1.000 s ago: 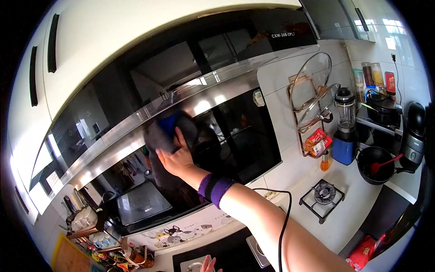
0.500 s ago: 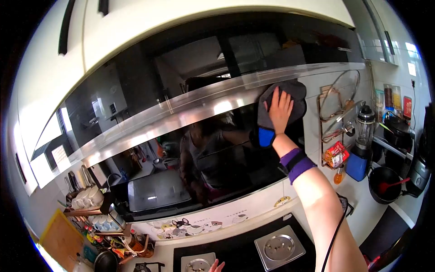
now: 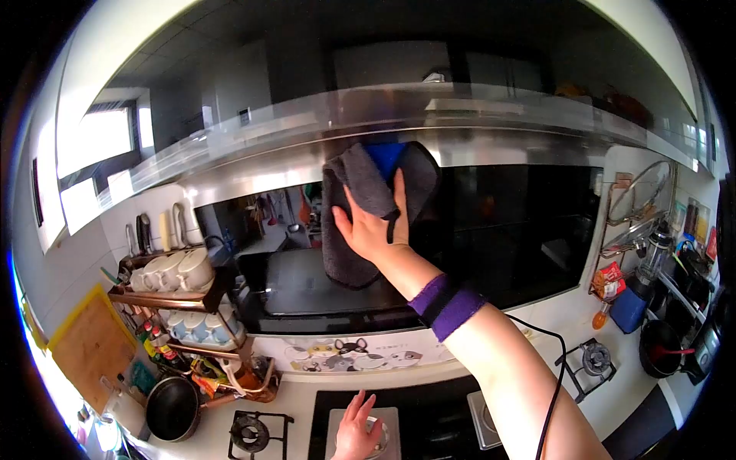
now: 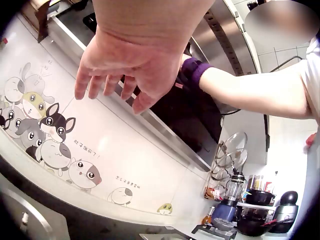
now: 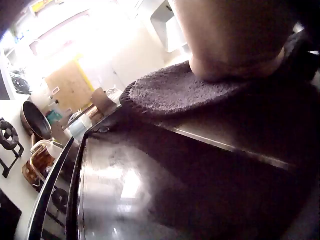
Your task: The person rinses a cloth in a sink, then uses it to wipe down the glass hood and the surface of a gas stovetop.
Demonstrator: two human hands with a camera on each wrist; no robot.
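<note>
My right hand (image 3: 374, 234) presses a dark grey cloth (image 3: 345, 257) with a blue patch against the black glass front of the range hood (image 3: 506, 222), fingers spread over it. The cloth's upper part overlaps the steel strip (image 3: 268, 165) above the glass. In the right wrist view, the fluffy cloth (image 5: 170, 92) lies under the heel of the hand, close over the shiny panel; the fingers are hidden there. Lower down, my left hand (image 3: 358, 431) hangs over the hob with nothing in it. Its fingers (image 4: 112, 82) droop loosely in the left wrist view.
On the left stand a rack of cups (image 3: 176, 272), a frying pan (image 3: 172, 410) and a cutting board (image 3: 96, 345). At the right are a blender (image 3: 640, 287), a wok (image 3: 661, 345) and a lid rack (image 3: 617, 222). A black cable (image 3: 563, 368) hangs by my right arm.
My right hand slid the cloth to the hood's right end, then back left to around its middle. The head view shifted, and more of my left hand shows now.
</note>
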